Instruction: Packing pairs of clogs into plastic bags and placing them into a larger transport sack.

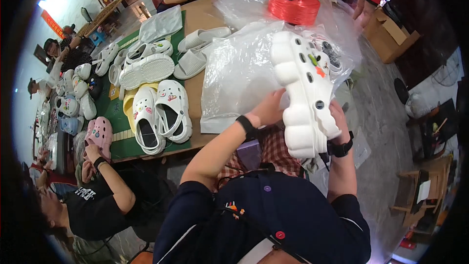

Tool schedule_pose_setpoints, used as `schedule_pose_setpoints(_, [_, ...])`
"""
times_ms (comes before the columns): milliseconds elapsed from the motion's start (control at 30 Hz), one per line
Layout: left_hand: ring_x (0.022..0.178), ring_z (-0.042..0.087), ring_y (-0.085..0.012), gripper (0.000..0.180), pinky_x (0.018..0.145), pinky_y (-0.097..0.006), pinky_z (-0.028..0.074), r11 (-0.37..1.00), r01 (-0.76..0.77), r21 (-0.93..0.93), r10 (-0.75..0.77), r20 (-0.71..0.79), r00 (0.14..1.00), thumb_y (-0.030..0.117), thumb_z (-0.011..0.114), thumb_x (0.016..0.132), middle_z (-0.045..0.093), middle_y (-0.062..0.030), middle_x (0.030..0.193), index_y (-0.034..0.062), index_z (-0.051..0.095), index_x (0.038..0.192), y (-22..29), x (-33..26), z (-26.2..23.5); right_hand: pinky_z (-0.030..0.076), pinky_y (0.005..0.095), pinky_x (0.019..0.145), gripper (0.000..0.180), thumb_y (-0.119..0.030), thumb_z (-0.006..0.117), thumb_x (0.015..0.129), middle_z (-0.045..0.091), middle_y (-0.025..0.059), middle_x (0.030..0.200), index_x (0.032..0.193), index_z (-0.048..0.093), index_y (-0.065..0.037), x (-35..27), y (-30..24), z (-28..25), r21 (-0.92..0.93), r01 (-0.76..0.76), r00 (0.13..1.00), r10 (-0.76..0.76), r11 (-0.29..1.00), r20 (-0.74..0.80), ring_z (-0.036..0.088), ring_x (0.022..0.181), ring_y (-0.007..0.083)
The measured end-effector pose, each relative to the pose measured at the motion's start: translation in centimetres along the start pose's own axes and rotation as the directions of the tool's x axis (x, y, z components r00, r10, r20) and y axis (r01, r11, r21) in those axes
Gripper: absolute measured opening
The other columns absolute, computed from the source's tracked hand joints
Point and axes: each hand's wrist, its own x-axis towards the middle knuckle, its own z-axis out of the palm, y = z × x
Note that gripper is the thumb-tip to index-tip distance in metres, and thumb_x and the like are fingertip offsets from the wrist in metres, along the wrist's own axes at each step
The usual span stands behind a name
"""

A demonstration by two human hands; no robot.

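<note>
1. A brown tabletop with a green mat fills the middle of the workroom; clear plastic sheeting lies on its near right part, below a red twine roll.
2. The white clog is held up in front of the sheeting, between the two hands (whether a second shoe sits behind it, I cannot tell).
3. Its long axis runs mostly away from the body, the far end leaning slightly left.
4. The right hand grips the clog's right side, toward the near end, its fingers partly hidden.
5. The left hand is at the left side, about midway along; its fingertips disappear at the clog's edge, so its closure cannot be told.
</note>
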Motion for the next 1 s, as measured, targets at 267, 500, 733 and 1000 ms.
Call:
schedule_pose_setpoints(267, [0.120,0.046,-0.0343,0.054,0.100,-0.047,0.037,0.818,0.113,0.564,-0.210,0.109,0.972,0.025,0.071,0.077,0.047,-0.0157,0.131,0.0078,0.053,0.124,3.8,-10.9,-14.4,0.049,0.0269,0.075,0.034,-0.009,0.053,0.080,0.064,0.0056,0.098,0.111,0.059,0.003,4.0,2.3,2.5,-0.175,-0.144,0.978,0.167,0.974,0.124,0.062,0.088,0.0131])
schedule_pose_setpoints(500, [0.132,0.033,-0.0361,0.065,0.103,-0.055,0.031,0.666,0.325,0.671,-0.466,0.035,0.884,0.036,0.071,0.077,0.037,-0.0198,0.139,0.0117,0.047,0.132,2.1,-15.4,-11.0,0.050,0.0454,0.071,0.033,-0.029,0.055,0.074,0.064,0.0246,0.080,0.081,0.065,0.001,9.1,3.4,7.5,-0.908,0.407,0.895,0.154,0.097,0.418,0.063,0.078,0.0401])
schedule_pose_setpoints(733, [0.122,0.046,-0.0353,0.043,0.098,-0.048,0.039,0.748,0.326,0.578,-0.390,-0.015,0.921,0.027,0.067,0.080,0.048,-0.0200,0.131,0.0106,0.058,0.118,1.7,-15.2,-11.1,0.050,0.0422,0.079,0.061,-0.045,0.074,0.062,0.063,0.0280,0.098,0.095,0.060,0.005,14.0,3.6,5.3,-0.894,0.446,0.826,0.367,0.039,0.428,0.063,0.088,0.0364])
schedule_pose_setpoints(1000, [0.093,0.058,-0.0340,0.018,0.080,-0.043,0.048,0.740,0.393,0.545,-0.439,-0.051,0.897,0.014,0.063,0.080,0.060,-0.0139,0.099,0.0090,0.065,0.097,2.0,-13.5,-11.7,0.050,0.0453,0.078,0.035,-0.030,0.063,0.076,0.065,0.0235,0.093,0.095,0.064,-0.001,11.2,5.2,8.3,-0.952,0.298,0.943,0.175,-0.063,0.284,0.063,0.089,0.0387])
